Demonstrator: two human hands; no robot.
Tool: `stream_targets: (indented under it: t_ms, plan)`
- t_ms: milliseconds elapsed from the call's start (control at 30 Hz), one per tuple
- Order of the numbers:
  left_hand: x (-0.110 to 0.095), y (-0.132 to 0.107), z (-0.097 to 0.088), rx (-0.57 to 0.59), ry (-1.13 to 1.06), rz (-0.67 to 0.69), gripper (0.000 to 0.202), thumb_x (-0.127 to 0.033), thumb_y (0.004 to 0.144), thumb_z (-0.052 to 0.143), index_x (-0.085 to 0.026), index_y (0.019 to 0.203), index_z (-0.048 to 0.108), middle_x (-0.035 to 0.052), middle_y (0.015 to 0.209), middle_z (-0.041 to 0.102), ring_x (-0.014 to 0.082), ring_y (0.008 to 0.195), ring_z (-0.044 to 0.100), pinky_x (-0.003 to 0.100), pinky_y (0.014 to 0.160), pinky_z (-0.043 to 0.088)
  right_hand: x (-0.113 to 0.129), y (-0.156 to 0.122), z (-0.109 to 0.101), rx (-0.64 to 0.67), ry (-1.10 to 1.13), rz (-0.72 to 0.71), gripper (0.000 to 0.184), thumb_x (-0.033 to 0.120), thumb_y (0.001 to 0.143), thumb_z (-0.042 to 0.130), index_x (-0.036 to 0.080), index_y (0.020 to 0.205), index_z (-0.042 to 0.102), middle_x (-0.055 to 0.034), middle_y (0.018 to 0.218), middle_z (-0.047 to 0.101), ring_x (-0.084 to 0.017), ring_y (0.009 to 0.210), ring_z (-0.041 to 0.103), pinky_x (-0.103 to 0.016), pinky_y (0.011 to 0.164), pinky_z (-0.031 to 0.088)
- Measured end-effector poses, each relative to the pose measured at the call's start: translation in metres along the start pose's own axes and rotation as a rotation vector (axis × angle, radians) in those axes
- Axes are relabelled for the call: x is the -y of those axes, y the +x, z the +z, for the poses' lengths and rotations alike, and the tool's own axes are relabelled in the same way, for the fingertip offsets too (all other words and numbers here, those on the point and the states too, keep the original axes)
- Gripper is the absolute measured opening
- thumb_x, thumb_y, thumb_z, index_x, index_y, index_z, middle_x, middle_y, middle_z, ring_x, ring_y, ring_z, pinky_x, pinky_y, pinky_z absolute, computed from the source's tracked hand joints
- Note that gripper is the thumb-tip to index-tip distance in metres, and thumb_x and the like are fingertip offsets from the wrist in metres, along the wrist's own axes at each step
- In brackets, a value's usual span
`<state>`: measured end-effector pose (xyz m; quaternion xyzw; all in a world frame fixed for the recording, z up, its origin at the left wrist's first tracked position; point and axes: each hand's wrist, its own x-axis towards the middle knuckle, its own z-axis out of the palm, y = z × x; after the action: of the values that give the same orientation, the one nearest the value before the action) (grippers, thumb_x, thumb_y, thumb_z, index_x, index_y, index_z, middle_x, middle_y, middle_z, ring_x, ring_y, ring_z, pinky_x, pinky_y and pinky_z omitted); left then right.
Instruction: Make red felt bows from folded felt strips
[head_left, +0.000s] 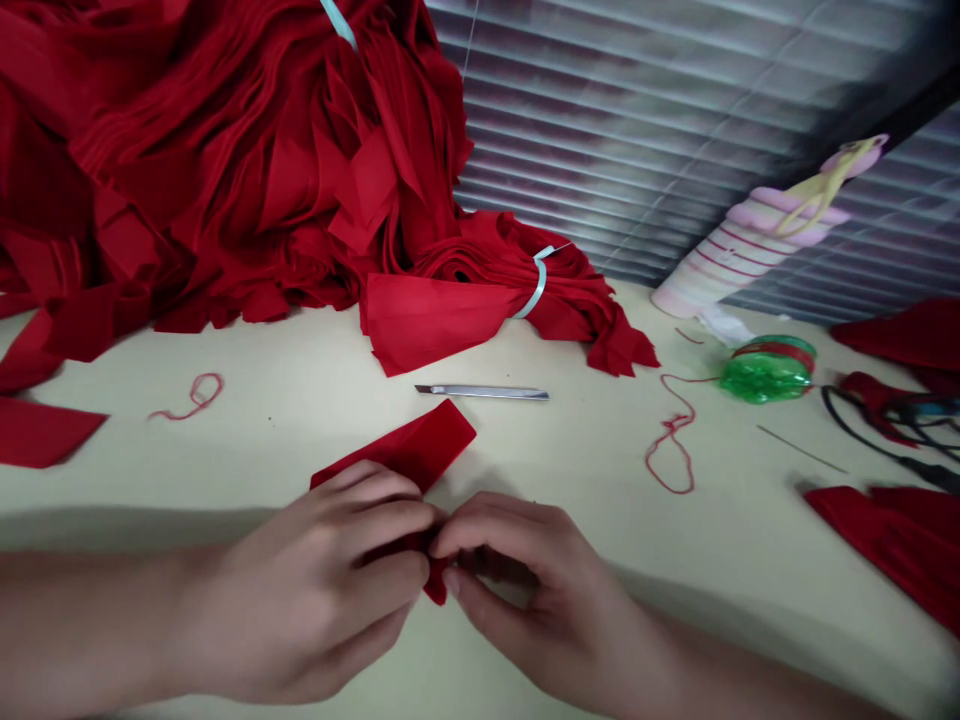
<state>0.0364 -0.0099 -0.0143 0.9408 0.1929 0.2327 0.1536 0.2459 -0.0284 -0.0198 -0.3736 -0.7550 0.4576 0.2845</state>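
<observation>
My left hand [330, 590] is closed around a strip of red cloth [420, 445], whose folded far end lies beyond my knuckles on the table. From the right, my right hand [532, 590] pinches the cloth's near edge between thumb and forefinger, right beside my left fingertips. Whether a needle or thread sits in that pinch I cannot make out. Just past the cloth lies a slim metal craft knife [484, 392], its blade pointing left. A loop of red thread [673, 440] rests on the table to the right of my hands.
A large heap of red cloth strips [247, 150] fills the back left, with a tied bundle [450, 315] in front. At right stand a green plastic container [766, 370] and a pink-white bottle [731, 250] near the blinds. More red cloth [885, 530] and black cables [885, 430] lie there.
</observation>
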Motion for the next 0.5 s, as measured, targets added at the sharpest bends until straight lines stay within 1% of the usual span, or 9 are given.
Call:
stream_targets:
  t_ms: [233, 367, 500]
  plan:
    - [0.0010, -0.0003, 0.0040, -0.017, -0.005, 0.018, 0.014, -0.007, 0.083, 0.049, -0.012, 0.080, 0.061, 0.0084, 0.084, 0.061, 0.0213, 0.086, 0.055, 0.038, 0.083, 0.047, -0.0008, 0.0009, 0.0008, -0.008, -0.017, -0.009, 0.021, 0.002, 0.078, 0.052, 0.018, 0.089, 0.062, -0.0020, 0.081, 0.063, -0.010, 0.068, 0.057, -0.021, 0.061, 0.048]
    - [0.0004, -0.0012, 0.0049, -0.040, -0.005, 0.012, 0.017, -0.007, 0.085, 0.046, -0.012, 0.083, 0.063, 0.0089, 0.087, 0.062, 0.0206, 0.088, 0.055, 0.038, 0.086, 0.047, 0.0011, 0.0002, -0.0005, -0.011, -0.026, -0.007, 0.021, 0.004, 0.079, 0.051, 0.018, 0.090, 0.060, -0.0007, 0.079, 0.064, -0.010, 0.067, 0.056, -0.021, 0.060, 0.047]
    - [0.0006, -0.0013, 0.0034, -0.033, -0.006, 0.017, 0.017, -0.006, 0.084, 0.047, -0.012, 0.084, 0.063, 0.0090, 0.088, 0.063, 0.0207, 0.087, 0.056, 0.038, 0.087, 0.047, 0.0026, 0.0014, -0.0014, -0.017, -0.029, 0.003, 0.018, 0.005, 0.080, 0.051, 0.019, 0.089, 0.058, 0.0004, 0.076, 0.064, -0.009, 0.064, 0.055, -0.020, 0.058, 0.046]
